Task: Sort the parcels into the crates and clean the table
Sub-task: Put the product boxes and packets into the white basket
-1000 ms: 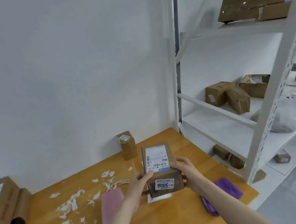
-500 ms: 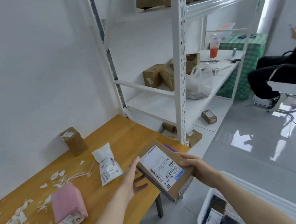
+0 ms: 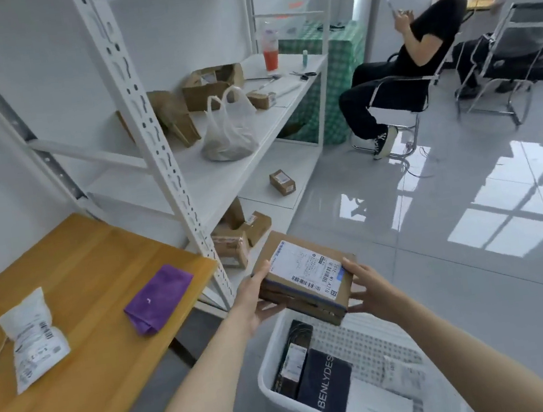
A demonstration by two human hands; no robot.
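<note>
Parcel (image 3: 306, 270) over white crate (image 3: 268, 352), left hand (image 3: 251, 298) and right hand (image 3: 372, 287) at its ends, fingers of both clamped on it

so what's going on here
A person holds a cardboard parcel with the left hand and right hand on opposite sides, over the white crate on the floor beside the wooden table. The crate already has dark parcels in it. A white bagged parcel and a purple cloth lie on the table.
</note>
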